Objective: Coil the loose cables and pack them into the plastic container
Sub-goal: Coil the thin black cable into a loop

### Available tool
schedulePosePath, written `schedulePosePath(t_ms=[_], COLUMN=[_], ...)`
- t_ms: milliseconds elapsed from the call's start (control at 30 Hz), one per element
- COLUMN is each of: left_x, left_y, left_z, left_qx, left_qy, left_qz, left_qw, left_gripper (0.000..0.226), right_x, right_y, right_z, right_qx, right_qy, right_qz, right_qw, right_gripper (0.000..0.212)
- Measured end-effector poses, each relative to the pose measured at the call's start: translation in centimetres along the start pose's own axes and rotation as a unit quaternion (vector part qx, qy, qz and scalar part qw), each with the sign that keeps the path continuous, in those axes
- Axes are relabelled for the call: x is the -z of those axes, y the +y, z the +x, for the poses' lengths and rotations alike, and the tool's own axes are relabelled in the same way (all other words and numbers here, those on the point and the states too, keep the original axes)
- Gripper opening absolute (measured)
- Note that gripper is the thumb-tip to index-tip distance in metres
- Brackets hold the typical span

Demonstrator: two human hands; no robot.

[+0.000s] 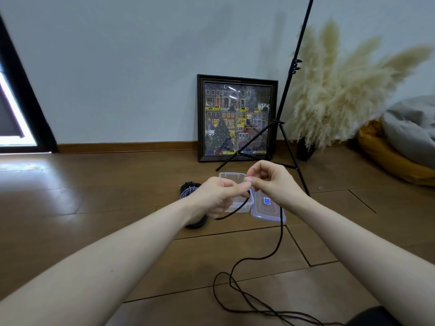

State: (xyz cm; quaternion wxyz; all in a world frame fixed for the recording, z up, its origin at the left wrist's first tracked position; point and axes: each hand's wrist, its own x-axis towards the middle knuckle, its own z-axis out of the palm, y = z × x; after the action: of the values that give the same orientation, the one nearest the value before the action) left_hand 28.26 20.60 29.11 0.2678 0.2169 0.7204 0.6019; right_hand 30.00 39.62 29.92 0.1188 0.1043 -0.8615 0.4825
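— Where do the hands stand?

— Both are raised in front of the camera, close together, fingertips nearly meeting. The left hand (217,196) has its fingers curled round a thin black cable (280,234), with a short end sticking out below the palm. The right hand (270,182) pinches the same cable between thumb and fingers just beside the left.

— And the rest of that cable?

— It drops from the right hand, past the lid, and lies in loose loops on the wooden floor (94,208) near the person's body.

— Where is the container?

— The clear plastic container (231,178) sits on the floor straight behind the hands, open. Its lid (268,208) lies flat just to the right, touching or nearly touching its side; I cannot tell which.

— Any writing on it?

— The lid bears a small blue label (267,200) with pale lines on it, too small and blurred to read. No brand can be made out anywhere.

— Other cables?

— A bundle of dark and pale cables (188,190) lies on the floor left of the container, partly hidden by the left hand and wrist.

— What stands behind?

— A framed picture (236,117) of a night street with yellow taxis leans on the wall. A black tripod stand (286,95) rises in front of it, with pampas grass (334,90) in a dark vase to the right.
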Motion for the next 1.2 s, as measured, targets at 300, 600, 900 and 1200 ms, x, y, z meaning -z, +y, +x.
schedulePosePath(t_ms=[300,600,900,1200], left_x=[0.8,1.0,0.2,1.9], left_y=[1.0,1.1,1.4,0.8], left_z=[0.1,-0.1,0.1,0.0], left_qx=[-0.048,-0.030,-0.041,-0.062], left_qy=[0.059,0.098,0.096,0.191], left_qz=[-0.047,0.131,0.106,-0.051], left_qw=[0.996,0.986,0.989,0.978], left_gripper=[0.037,0.028,0.031,0.029], right_x=[1.1,2.2,1.8,2.6], right_y=[0.1,0.4,1.3,3.6], right_z=[-0.7,-0.7,0.0,-0.3], right_qx=[-0.166,-0.180,-0.139,-0.144], right_qy=[-0.148,-0.151,-0.044,-0.017], right_qz=[0.161,0.093,0.032,0.061], right_qw=[0.962,0.968,0.989,0.987], right_gripper=[0.044,0.026,0.032,0.023])
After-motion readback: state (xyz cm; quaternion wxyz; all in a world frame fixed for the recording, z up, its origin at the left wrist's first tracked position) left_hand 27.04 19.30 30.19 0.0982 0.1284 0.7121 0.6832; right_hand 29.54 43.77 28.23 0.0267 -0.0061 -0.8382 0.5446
